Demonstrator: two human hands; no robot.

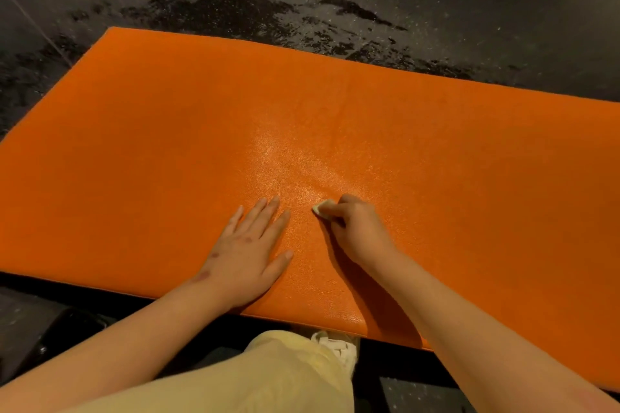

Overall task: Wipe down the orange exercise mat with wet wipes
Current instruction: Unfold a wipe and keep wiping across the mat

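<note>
Now the right hand (355, 228) pinches a wipe (321, 208) against the mat (167, 144); the left hand (250, 245) lies flat beside it. Most unwiped mat stretches left and right, along its long axis.

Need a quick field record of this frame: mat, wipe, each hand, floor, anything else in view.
mat: orange exercise mat, lying flat on the floor, glossy patch near its middle
wipe: small wet wipe, folded or wadded, pressed on the mat
right hand: right hand grips the wipe, fingers curled round it
left hand: left hand rests flat on the mat, fingers straight and spread, beside the right hand
floor: dark speckled floor, blotchy darker patches beyond the mat's far edge
other: pale yellow trouser leg and light shoe at the mat's near edge
</note>
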